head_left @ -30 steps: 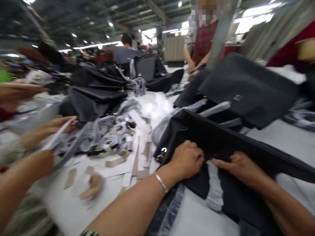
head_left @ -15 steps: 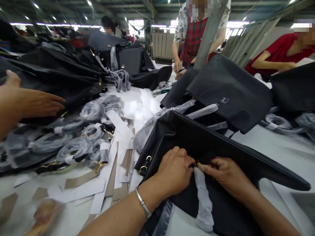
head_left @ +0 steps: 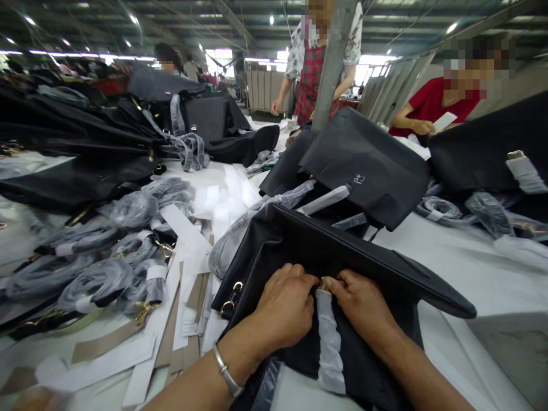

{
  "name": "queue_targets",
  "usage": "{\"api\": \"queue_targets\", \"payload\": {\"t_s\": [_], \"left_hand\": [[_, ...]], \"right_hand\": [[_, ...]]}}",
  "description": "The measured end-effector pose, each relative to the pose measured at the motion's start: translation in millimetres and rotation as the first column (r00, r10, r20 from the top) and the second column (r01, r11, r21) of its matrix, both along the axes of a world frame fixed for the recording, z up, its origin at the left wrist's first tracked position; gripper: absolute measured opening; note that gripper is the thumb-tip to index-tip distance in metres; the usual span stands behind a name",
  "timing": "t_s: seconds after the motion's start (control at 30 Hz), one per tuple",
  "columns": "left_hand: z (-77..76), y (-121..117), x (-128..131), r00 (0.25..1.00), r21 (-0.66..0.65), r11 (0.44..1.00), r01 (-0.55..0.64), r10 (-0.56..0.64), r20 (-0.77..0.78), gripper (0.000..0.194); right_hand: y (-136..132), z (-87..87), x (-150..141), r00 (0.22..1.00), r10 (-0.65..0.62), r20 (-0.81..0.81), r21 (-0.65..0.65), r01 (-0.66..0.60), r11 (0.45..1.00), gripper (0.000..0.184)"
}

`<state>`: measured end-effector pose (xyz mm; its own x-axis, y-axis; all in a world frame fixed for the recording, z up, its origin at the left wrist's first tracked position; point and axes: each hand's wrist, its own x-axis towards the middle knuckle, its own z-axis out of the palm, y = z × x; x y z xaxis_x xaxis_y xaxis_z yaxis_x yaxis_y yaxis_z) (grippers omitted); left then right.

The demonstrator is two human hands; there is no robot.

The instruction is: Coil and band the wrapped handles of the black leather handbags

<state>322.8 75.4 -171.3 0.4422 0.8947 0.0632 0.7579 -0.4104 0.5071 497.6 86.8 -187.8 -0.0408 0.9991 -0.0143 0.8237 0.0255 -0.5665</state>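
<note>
A black handbag lies in front of me, its long dark edge pointing right. Down its front hangs a strap wrapped in white tissue, with a gold buckle at its top. My right hand pinches the buckle between thumb and finger. My left hand, with a silver bangle at the wrist, is closed against the bag; its fingertips meet the buckle's left side, and what lies under them is hidden. Gold rings on a short tab show on the bag's left side.
Coiled straps in clear plastic and paper strips cover the table's left. More black bags lie beyond. A metal post rises behind them. Across the table stand a person in a checked apron and one in red.
The buckle is now plainly visible between my hands, and the wrapped strap hangs straighter. Another person's hand at the left has left the bags. The person in red now holds a white piece.
</note>
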Motion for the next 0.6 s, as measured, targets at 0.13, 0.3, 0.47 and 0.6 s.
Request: {"api": "queue_targets", "payload": {"t_s": [0.13,0.3,0.47,0.6], "left_hand": [[0.5,-7,5,0.997,-0.081,0.996,-0.042,0.048,0.068,0.036],[-9.7,-7,10,0.986,-0.119,0.987,-0.107,0.121,0.115,0.049],[-16.7,6,11,0.951,-0.152,0.970,-0.189,0.219,0.220,0.043],[-13.2,0,8,0.982,0.092,0.995,-0.050,0.033,0.185,0.027]], "right_hand": [[-2,1.4,-4,0.987,-0.002,0.161,0.011,0.000,1.000,0.025],[-3,8.9,-8,0.970,0.085,0.229,-0.062,-0.073,0.995,0.023],[-2,13.4,-9,0.962,0.138,0.238,-0.086,-0.120,0.989,0.025],[-4,13.8,-11,0.951,0.116,0.286,-0.033,-0.111,0.993,0.026]]}}
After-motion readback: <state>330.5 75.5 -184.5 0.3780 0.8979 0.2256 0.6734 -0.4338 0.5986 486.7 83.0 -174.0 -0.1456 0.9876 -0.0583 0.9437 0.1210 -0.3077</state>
